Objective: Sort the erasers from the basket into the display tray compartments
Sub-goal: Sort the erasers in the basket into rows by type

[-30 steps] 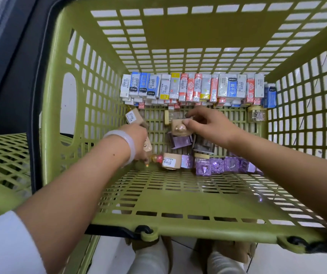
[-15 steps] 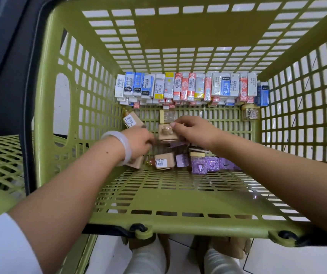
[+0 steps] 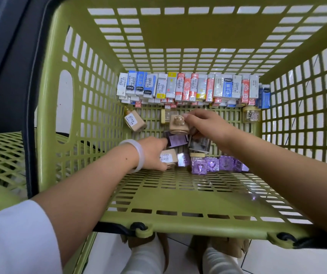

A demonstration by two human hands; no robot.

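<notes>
I look down into a green slatted basket (image 3: 178,220). Boxed erasers (image 3: 190,88) in white, blue and red wrappers stand in a row along its far wall. My right hand (image 3: 206,125) pinches a beige box topped with a small bear figure (image 3: 178,125) at the middle of the floor. My left hand (image 3: 152,155), with a pale bangle on the wrist, grips a beige box with a barcode label (image 3: 167,158); its forefinger points at a purple-faced box (image 3: 175,140). Several clear purple cubes (image 3: 214,164) lie to the right. No display tray is in view.
Another beige labelled box (image 3: 135,121) leans by the basket's left wall, and a clear case (image 3: 251,116) sits in the far right corner. A second green basket (image 3: 0,155) stands to the left. My feet (image 3: 178,256) are on the tiled floor below.
My left hand has moved right and nearer, onto the labelled beige box. My right hand stays on the bear-topped box, which has shifted slightly.
</notes>
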